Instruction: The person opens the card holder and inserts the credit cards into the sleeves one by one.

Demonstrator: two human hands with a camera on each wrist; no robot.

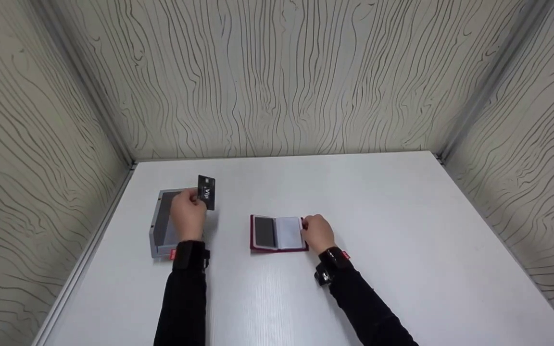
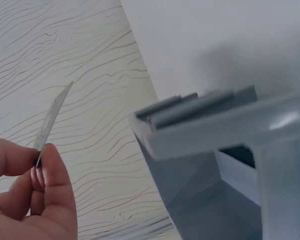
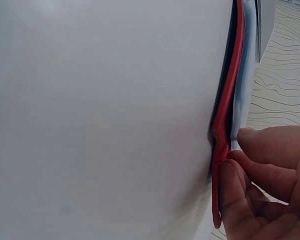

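Note:
Between thumb and fingers my left hand [image 1: 188, 216] pinches a black card [image 1: 207, 193] marked "Vip", raised above the left of the table. From the left wrist the card [image 2: 52, 117] appears nearly edge-on. Beneath and beside that hand is a grey box [image 1: 156, 238], partly covered by the hand and wrist. A red card holder [image 1: 288, 234] lies opened in the middle, its clear sleeves showing and a dark panel on the left page. My right hand [image 1: 319, 233] grips the holder's right edge; close up, the thumb and fingers [image 3: 267, 147] meet at the red cover and sleeves.
The white table [image 1: 392, 211] carries the box and holder. Wood-patterned panels [image 1: 277, 81] close it in at the back and both sides, with grey metal posts [image 1: 488, 81] at the corners. Black wrist straps with cameras [image 1: 324, 275] sit on both wrists.

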